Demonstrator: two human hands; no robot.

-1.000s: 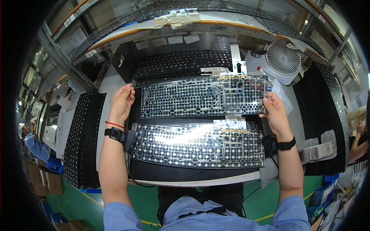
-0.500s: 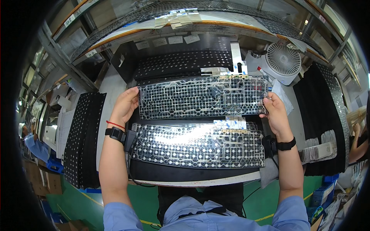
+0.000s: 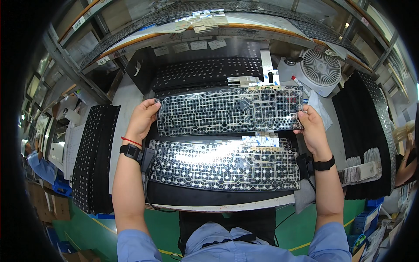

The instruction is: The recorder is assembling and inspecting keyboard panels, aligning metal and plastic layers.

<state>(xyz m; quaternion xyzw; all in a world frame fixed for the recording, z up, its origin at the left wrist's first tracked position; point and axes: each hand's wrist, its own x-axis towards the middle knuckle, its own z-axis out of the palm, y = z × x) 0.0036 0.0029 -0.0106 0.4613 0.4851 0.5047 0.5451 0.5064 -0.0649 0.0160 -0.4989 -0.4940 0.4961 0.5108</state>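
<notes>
Between my two hands I hold up a keyboard membrane sheet (image 3: 209, 112), clear with silvery traces and rows of dark round dots. My left hand (image 3: 143, 117) pinches its left upper corner between thumb and fingers. At the right edge, my right hand (image 3: 310, 125) grips it the same way. A tail with white and blue patches (image 3: 264, 81) sticks up from its far edge. Nearer to me lies a stack of similar membrane sheets (image 3: 222, 168), shining with glare, with its own patched tails (image 3: 262, 139). My forearms reach in on either side of that stack.
Behind stand black perforated sheets (image 3: 205, 72) below a shelf (image 3: 244, 31). A white fan (image 3: 321, 67) is at the back right. Black dotted sheets stand upright at the left (image 3: 94, 157) and right (image 3: 366, 131). Small pale strips (image 3: 362, 168) lie by the right ones. Another person's arm (image 3: 406, 159) shows far right.
The held membrane sheet has barely shifted, and the glare on it has moved. My left fingers sit slightly differently at the corner. The near stack stays in place.
</notes>
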